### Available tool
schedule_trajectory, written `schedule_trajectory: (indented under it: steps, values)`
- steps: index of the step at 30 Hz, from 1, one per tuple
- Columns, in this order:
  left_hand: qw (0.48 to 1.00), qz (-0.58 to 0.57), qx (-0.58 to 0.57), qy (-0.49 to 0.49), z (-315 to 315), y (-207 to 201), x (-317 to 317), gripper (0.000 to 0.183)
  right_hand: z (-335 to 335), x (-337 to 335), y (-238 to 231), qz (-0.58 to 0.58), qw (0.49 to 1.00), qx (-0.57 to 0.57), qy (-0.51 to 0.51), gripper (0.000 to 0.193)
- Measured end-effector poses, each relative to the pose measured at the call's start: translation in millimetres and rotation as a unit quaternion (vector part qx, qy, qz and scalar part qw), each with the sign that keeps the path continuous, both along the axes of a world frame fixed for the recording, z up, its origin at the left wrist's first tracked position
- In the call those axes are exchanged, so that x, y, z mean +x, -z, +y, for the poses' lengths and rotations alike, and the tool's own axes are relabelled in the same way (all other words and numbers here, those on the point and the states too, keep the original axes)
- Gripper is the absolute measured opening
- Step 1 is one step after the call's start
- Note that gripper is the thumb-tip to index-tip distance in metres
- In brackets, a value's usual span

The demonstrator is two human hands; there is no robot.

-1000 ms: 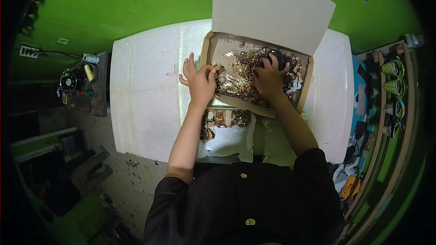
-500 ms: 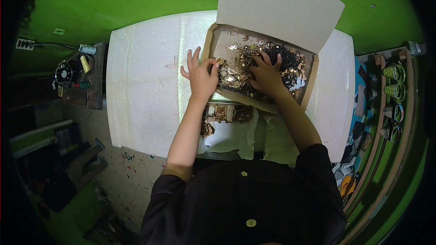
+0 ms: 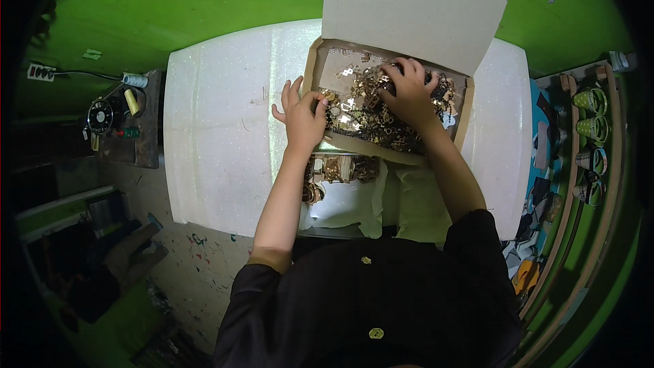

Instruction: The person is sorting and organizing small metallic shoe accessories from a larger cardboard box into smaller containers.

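Observation:
A cardboard box (image 3: 311, 68) with its lid (image 3: 409, 13) up lies on the table. In it is a pile of small gold-coloured metal pieces (image 3: 351, 119), with dark chain-like pieces (image 3: 402, 140) among them. My left hand (image 3: 304, 123) is at the box's left side, thumb and index finger pinched together beside some gold pieces, the other fingers spread. What the pinch holds, if anything, is too small to make out. My right hand (image 3: 413, 99) reaches into the pile at the box's right half, fingers apart and bent over the pieces; its palm hides what lies beneath.
Below the box, an open compartment holds more gold-toned items (image 3: 335, 168) beside pale sheets (image 3: 344, 206). A sparkly white cover (image 3: 218, 123) lies over the table. At left, thread spools (image 3: 131, 101) stand on a dark stand; at right, a wooden rack (image 3: 616, 123) carries several green-and-patterned shoes.
My right hand has shifted up and to the right over the pile, uncovering more gold pieces in the middle. My left hand keeps its pinch at the box's left side.

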State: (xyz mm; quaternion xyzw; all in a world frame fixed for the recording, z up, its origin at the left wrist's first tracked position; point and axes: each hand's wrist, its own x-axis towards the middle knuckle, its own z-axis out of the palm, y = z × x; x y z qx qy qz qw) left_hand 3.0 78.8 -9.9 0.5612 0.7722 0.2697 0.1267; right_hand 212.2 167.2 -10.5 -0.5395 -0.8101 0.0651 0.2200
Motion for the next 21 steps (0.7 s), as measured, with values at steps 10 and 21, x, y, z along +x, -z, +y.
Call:
schedule_trajectory:
  steps: [10, 21]
  values:
    - [0.995, 0.095, 0.019, 0.027, -3, -25, 10, 0.010, -22, 21, -5, -0.178, 0.981, -0.034, -0.074, 0.048]
    - [0.999, 0.034, 0.014, -0.003, 1, -36, 17, 0.011, -35, 50, -42, -0.114, 0.992, -0.050, 0.019, 0.040]
